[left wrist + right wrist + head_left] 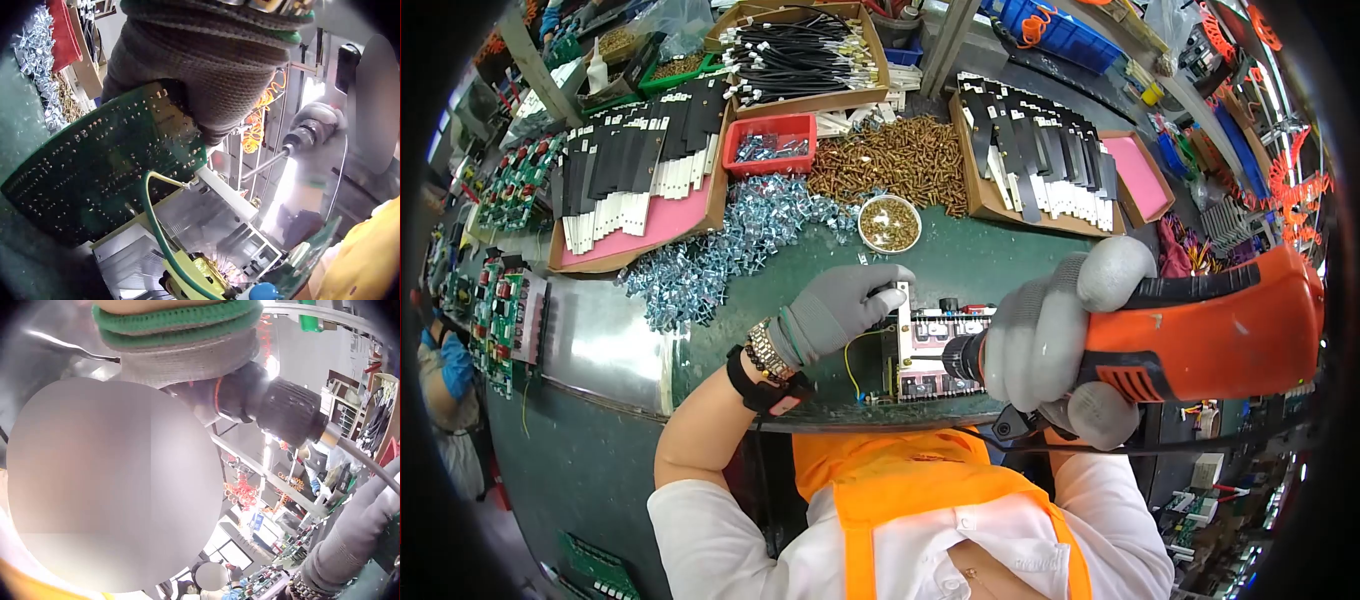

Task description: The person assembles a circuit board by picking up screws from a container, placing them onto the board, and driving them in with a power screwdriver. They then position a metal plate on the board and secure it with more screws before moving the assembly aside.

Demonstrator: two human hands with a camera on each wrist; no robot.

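My gloved left hand (840,305) grips the far left end of a circuit board assembly (945,328), its thumb and index finger at a white strip (904,335). In the left wrist view that hand (194,69) covers one edge of the green circuit board (94,165), whose soldered underside shows above a metal heat sink (212,209). My gloved right hand (1045,330) holds an orange-and-black power drill (1215,325) lying sideways. Its chuck (290,412) carries a long thin bit (369,464), which points left over the strip in the head view.
Loose silver clips (720,240) and brass screws (900,155) lie in heaps beyond the board. A round tub (890,198) of screws stands before them, with a red bin (745,128) behind. Boxes of black-and-white strips flank both sides: left (685,238), right (1040,220).
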